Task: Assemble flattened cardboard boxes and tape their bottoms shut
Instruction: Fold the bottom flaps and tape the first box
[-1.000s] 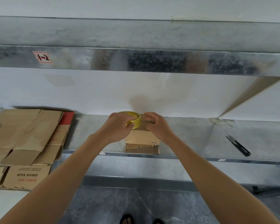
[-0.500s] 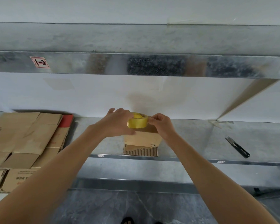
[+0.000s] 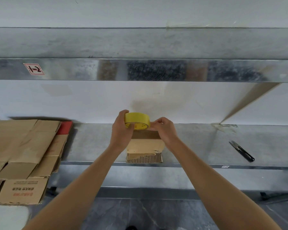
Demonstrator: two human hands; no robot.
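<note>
Taping step, as seen from beside the worker. A small box (image 3: 145, 143) stands on the steel shelf (image 3: 198, 143) close to its front edge, with the yellow roll (image 3: 137, 121) of tape held just above its top. The flap seam is hidden under the hands, so whether any tape is laid yet cannot be told. The step appears to be finding and drawing out the free end. To do it well, the end should probably be peeled back enough to lap down one side wall, pressed there first, then drawn straight along the seam under light tension with the roll kept low and square to the box. A thumb smoothing behind it would help prevent wrinkles. A tilted roll would likely run the strip off the seam. The light box may slide, so one hand should steady it. The snips (image 3: 241, 151) lie well apart to the right, within reach for the cut. Flat boxes (image 3: 23, 146) wait stacked at the left. Pose: both forearms reach forward and converge. The left hand (image 3: 121, 131) grips the roll, fingers curled over its far left side and thumb on the near face. The right hand (image 3: 165, 130) pinches at the roll's right rim with thumb and fingertips, knuckles raised.
</note>
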